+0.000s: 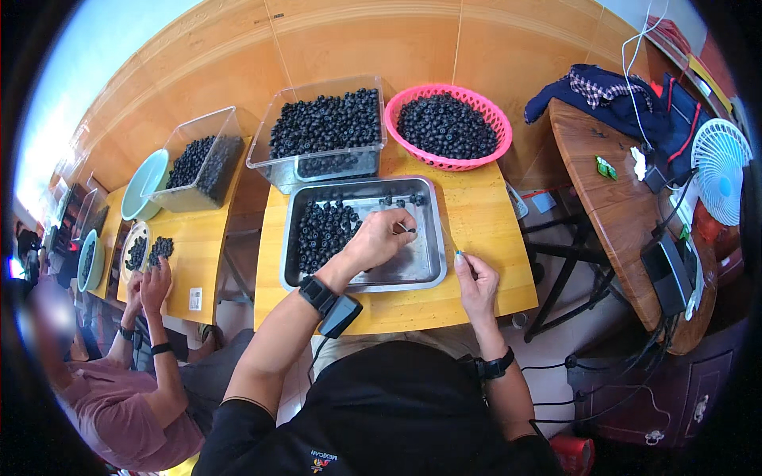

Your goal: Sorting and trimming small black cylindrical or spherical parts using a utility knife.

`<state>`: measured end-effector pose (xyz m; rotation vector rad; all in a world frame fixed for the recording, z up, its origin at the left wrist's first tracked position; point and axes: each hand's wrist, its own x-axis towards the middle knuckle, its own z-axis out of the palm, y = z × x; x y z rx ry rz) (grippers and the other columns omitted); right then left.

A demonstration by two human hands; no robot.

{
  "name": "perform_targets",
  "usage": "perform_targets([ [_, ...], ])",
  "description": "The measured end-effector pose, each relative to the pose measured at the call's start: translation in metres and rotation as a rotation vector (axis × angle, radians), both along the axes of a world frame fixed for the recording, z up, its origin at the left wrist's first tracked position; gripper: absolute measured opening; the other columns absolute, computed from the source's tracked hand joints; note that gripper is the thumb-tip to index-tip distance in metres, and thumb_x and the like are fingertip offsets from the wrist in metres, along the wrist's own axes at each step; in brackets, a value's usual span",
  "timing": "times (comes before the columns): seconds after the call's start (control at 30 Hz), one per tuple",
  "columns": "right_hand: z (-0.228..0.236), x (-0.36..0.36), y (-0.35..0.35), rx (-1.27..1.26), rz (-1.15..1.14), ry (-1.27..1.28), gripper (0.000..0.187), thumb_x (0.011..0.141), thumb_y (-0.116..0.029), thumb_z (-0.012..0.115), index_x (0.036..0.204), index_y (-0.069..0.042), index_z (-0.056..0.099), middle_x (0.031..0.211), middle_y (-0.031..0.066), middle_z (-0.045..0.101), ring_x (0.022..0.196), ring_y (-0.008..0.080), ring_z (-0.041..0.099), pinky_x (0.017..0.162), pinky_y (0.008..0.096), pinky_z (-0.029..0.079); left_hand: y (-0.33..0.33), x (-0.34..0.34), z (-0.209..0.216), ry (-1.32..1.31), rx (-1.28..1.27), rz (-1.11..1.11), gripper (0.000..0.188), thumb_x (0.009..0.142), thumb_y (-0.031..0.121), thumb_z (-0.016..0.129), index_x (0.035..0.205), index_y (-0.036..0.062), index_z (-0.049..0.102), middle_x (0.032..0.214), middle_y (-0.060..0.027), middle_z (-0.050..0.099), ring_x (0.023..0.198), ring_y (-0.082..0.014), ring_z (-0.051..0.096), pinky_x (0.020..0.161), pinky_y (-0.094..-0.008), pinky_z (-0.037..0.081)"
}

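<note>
A shallow metal tray (435, 270) lies on the yellow table before me. Loose blueberries (324, 234) crowd its left side, and several more sit along the far right edge. My left hand (379, 238) is over the middle of the tray, thumb and fingers pinched around a small dark blueberry (410, 231). Just off the tray's right side, my right hand (478, 285) is closed, with thumb and forefinger on a thin stick-like thing with a teal end (459, 253). Its exact kind is too small to make out.
Behind the tray stand a clear plastic bin (266, 163) and a pink basket (502, 127), both full of blueberries. At left, another person's hands (151, 285) work over a second table (205, 262). A wooden table (587, 163) with a fan (721, 170) and cables stands right.
</note>
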<state>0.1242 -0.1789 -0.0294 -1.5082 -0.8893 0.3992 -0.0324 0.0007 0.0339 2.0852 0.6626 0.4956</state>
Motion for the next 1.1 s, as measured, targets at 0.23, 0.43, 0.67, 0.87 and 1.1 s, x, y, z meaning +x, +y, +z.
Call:
perform_targets([
  [0.23,0.000,-0.002,0.000,-0.016,0.005,-0.021,0.035,0.096,-0.029,0.069,0.101,0.006,0.071,0.072,0.0010,0.062,0.068,0.0072,0.051,0.060,0.0264,0.043,-0.011,-0.014,-0.008,-0.273,-0.450,0.004,0.012,0.091,0.005,0.072,0.103,0.0004,0.071,0.090,-0.0054,0.070,0.076,-0.0094,0.066,0.070,-0.0237,0.056],
  [0.43,0.000,-0.004,0.000,0.007,-0.003,-0.051,0.035,0.096,-0.027,0.069,0.102,0.007,0.071,0.073,0.0019,0.063,0.069,0.0071,0.052,0.060,0.0260,0.044,-0.020,-0.016,-0.010,-0.565,-0.996,0.161,0.010,0.093,0.006,0.069,0.102,0.0020,0.067,0.091,-0.0049,0.069,0.081,-0.0147,0.070,0.076,-0.0277,0.061],
  [0.67,0.003,-0.008,0.003,0.022,0.028,-0.020,0.033,0.095,-0.026,0.070,0.102,0.007,0.071,0.073,0.0015,0.063,0.068,0.0069,0.052,0.061,0.0253,0.044,-0.023,-0.022,-0.016,-0.636,-1.155,0.180,0.007,0.096,0.005,0.065,0.103,0.0030,0.067,0.094,-0.0066,0.070,0.085,-0.0166,0.071,0.080,-0.0286,0.063],
  [0.87,0.012,-0.017,0.008,0.013,0.111,0.009,0.035,0.095,-0.027,0.071,0.104,0.006,0.071,0.075,0.0018,0.064,0.069,0.0069,0.053,0.061,0.0248,0.045,-0.026,-0.025,-0.025,-0.682,-1.199,0.196,0.011,0.097,0.003,0.063,0.107,0.0027,0.065,0.098,-0.0073,0.070,0.090,-0.0172,0.071,0.082,-0.0287,0.063],
  [1.1,0.030,-0.023,0.009,0.010,0.198,-0.108,0.036,0.094,-0.028,0.071,0.105,0.006,0.070,0.077,0.0083,0.067,0.069,0.0113,0.059,0.062,0.0269,0.047,-0.033,-0.027,-0.027,-0.728,-1.266,0.139,0.011,0.098,0.004,0.060,0.108,0.0024,0.064,0.101,-0.0061,0.069,0.093,-0.0163,0.070,0.084,-0.0287,0.062],
])
